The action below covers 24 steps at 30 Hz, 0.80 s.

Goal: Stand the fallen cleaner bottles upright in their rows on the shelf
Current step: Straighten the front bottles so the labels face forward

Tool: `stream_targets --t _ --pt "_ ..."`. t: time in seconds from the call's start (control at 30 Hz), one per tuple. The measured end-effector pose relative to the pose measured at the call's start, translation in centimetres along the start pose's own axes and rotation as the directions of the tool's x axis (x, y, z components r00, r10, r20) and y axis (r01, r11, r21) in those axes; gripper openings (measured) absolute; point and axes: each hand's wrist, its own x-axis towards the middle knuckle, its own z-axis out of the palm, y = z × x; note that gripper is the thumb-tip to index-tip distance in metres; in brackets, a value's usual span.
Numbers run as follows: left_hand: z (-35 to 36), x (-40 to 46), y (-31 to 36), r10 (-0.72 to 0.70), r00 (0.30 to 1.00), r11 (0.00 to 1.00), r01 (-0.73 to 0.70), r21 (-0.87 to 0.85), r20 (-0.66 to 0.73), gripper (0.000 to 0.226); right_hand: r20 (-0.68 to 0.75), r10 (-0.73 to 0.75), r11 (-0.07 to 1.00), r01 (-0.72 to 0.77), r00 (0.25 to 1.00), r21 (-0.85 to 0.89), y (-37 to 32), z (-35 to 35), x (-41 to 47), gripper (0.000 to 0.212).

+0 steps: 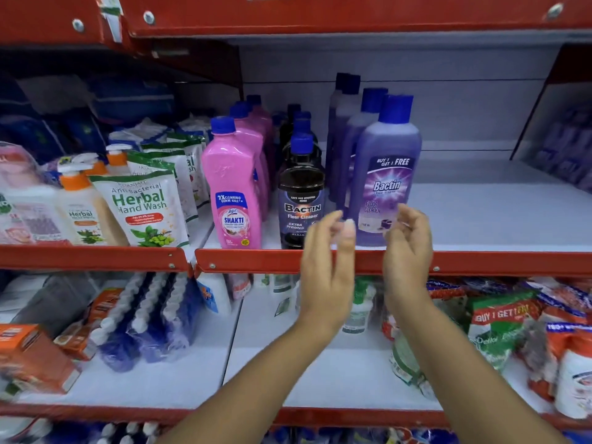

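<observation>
Three rows of cleaner bottles stand upright on the white shelf [480,216] with its red front lip. A pink Shakti bottle [234,184] leads the left row, a dark Bactin bottle [301,193] the middle one, and a purple Bactin bottle [386,174] the right one. Each has blue-capped bottles behind it. My left hand [326,267] and my right hand [408,248] hover in front of the shelf lip, either side of the purple bottle's base. Both hands are open, fingers apart, and touch nothing. I see no fallen bottle on this shelf.
Herbal hand wash pouches [141,209] and pump bottles [80,209] fill the shelf section to the left. White bare shelf runs to the right of the purple row. The lower shelf holds brushes [147,318], orange boxes [32,357] and packets [512,325]. A red shelf edge [320,17] hangs overhead.
</observation>
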Motion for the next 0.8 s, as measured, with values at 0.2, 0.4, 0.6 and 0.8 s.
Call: stream_targets --t 0.2,0.4,0.6,0.8 --pt "4.8 4.9 1.8 -0.367 0.911 0.924 0.38 -0.034 0.189 0.07 0.18 0.159 0.977 -0.129 0.971 -0.168 -1.2 -1.3 5.2 0.06" --pt "5.3 5.3 0.9 -0.444 0.863 0.871 0.479 -0.108 0.242 0.081 0.364 0.183 0.958 -0.083 0.913 -0.275 -0.9 -2.9 6.2 0.06" --pt "4.5 4.0 0.8 -0.439 0.867 0.873 0.473 -0.114 0.236 0.109 0.422 0.125 0.978 -0.041 0.898 -0.204 -0.7 -3.7 5.4 0.062" --pt "3.9 3.2 2.3 -0.449 0.852 0.883 0.469 -0.011 0.269 0.092 0.473 0.15 0.963 -0.021 0.868 -0.267 -0.9 -4.2 4.9 0.064"
